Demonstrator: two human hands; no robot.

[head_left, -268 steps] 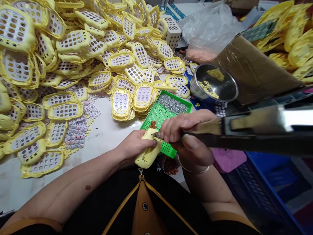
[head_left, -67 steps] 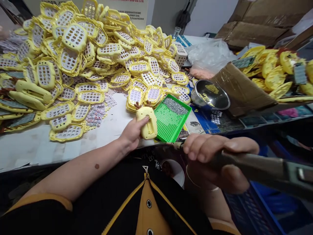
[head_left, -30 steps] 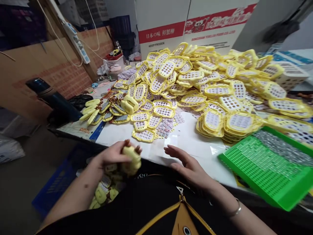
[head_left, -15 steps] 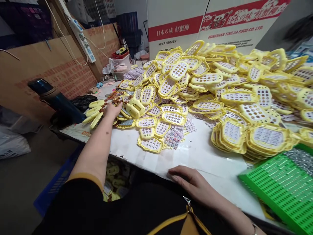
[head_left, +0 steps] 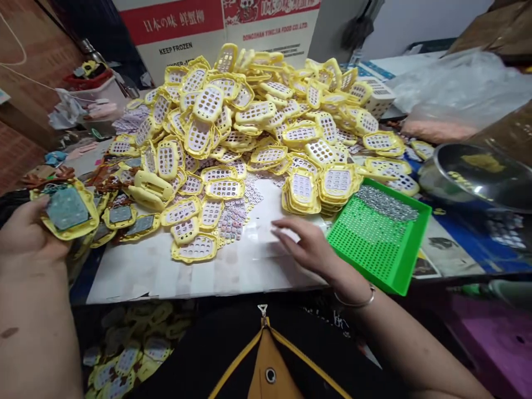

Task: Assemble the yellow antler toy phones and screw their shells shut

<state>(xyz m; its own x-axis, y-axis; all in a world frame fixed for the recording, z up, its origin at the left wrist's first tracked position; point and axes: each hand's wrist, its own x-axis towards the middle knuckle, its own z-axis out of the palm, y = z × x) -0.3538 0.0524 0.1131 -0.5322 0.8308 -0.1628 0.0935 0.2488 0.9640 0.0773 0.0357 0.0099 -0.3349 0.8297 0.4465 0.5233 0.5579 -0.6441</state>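
Note:
At the left edge, my left hand [head_left: 31, 227] is closed round a yellow plastic toy-phone shell [head_left: 68, 208] with a greenish circuit board in it and brown antler-like pieces at its top. More shells with grey boards [head_left: 141, 224] lie just right of that hand. My right hand [head_left: 305, 244] hovers over or rests on the white table top [head_left: 249, 269], fingers apart and holding nothing. Near it are stacked yellow front shells with keypads [head_left: 303, 191] and a green perforated tray [head_left: 374, 252] with small silvery screws [head_left: 386, 202] at its far end.
A large heap of yellow front shells [head_left: 249, 111] covers the table's back, before a white carton [head_left: 183, 36]. Small keypad pieces [head_left: 233, 221] lie mid-table. A metal bowl [head_left: 444, 172] and plastic bags [head_left: 461, 88] stand at right. Below the edge are more yellow shells [head_left: 128, 354].
The view has swung to the right. My left hand has lifted a toy-phone shell from the left-hand pile and drawn it nearer. My right hand has moved forward from the table edge towards the tray.

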